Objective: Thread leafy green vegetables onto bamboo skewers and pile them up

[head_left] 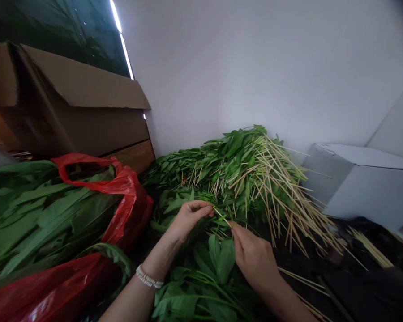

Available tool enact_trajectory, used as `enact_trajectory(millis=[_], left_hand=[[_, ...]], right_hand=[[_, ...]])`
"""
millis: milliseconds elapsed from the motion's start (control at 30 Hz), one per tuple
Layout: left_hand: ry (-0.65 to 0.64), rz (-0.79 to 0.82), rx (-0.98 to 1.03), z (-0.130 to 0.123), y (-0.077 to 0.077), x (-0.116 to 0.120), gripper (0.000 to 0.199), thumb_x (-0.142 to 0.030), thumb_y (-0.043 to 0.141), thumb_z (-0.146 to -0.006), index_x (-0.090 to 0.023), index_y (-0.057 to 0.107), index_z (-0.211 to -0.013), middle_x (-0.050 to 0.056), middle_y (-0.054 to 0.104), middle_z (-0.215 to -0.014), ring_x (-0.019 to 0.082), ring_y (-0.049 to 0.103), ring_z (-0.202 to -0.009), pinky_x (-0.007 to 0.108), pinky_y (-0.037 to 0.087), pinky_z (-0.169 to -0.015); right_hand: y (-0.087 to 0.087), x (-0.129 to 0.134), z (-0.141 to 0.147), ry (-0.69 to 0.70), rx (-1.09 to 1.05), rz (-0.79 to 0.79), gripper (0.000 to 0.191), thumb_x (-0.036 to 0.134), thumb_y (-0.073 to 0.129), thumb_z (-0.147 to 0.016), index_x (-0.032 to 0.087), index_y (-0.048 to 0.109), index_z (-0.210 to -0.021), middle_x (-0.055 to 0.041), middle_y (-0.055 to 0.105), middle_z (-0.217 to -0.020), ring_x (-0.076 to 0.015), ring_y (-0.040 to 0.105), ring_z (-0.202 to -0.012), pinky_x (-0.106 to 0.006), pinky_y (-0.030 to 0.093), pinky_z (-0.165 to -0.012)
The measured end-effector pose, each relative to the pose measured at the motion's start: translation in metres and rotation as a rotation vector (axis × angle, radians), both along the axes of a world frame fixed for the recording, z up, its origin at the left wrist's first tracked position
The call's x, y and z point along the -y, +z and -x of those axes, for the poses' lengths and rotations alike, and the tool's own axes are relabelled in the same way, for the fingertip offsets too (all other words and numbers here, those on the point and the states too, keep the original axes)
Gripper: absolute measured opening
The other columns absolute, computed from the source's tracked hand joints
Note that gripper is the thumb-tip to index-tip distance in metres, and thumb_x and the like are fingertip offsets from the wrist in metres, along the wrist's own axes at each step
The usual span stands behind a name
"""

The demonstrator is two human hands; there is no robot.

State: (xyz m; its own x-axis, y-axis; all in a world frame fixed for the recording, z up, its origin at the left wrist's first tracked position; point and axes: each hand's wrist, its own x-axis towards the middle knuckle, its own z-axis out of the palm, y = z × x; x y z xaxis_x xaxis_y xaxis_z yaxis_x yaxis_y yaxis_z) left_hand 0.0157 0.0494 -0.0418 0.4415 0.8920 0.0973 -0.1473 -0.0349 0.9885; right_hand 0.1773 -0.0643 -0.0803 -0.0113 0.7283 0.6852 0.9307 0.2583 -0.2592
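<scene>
Leafy greens (195,295) lie nearest, below 2 closed grips — left hand (193,214) and right hand (253,250) pinching 1 thin skewer (223,216) between them. A red plastic bag (129,197) of long leaves (43,219) sits left. Beyond, pale sticks (278,188) poke from a leafy heap (228,152) between a cardboard box (87,120) and a white box (372,188).

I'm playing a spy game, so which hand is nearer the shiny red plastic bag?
Left. The left hand is right of the red bag; the right hand is farther right and lower.
</scene>
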Motion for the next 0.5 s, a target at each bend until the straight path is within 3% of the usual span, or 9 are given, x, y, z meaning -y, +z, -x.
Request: enact_trajectory(millis=[500], left_hand=[[-0.049, 0.019, -0.022, 0.0019, -0.0014, 0.0004, 0.024, -0.032, 0.08, -0.065, -0.013, 0.074, -0.078, 0.006, 0.072, -0.07, 0.014, 0.063, -0.065, 0.025, 0.049, -0.07]], right_hand=[[-0.004, 0.0, 0.0014, 0.038, 0.007, -0.037, 0.034, 0.01, 0.035, -0.09, 0.014, 0.06, -0.114, -0.0074, 0.071, -0.092, -0.0155, 0.069, -0.079, -0.022, 0.051, -0.07]])
